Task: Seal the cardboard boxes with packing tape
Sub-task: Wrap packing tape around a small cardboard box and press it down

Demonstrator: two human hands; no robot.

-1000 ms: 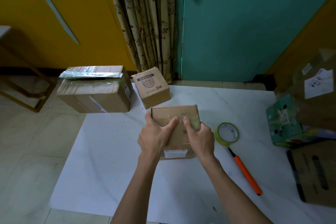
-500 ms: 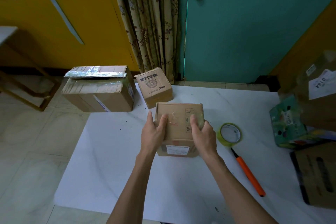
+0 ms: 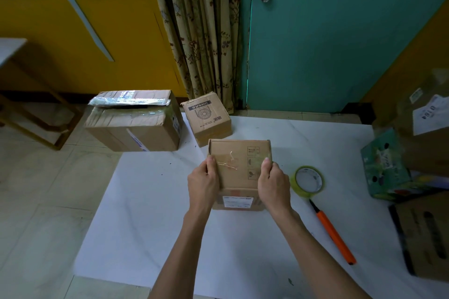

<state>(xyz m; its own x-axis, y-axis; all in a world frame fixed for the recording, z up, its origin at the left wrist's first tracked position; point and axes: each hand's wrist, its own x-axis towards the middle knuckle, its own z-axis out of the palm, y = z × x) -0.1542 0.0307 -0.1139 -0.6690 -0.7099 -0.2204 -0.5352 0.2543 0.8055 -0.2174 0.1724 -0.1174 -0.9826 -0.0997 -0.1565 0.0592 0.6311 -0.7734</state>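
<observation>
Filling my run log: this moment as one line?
left hand: grips box left side | right hand: grips its right side | tape roll: on table beside box

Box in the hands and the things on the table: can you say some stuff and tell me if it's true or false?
1. The left hand and the right hand grip the small box by its sides. True.
2. The tape roll lies left of that box. False: it lies on its right.
3. No hand touches the orange cutter on the table. True.
4. The door is yellow. False: it is teal.
</observation>
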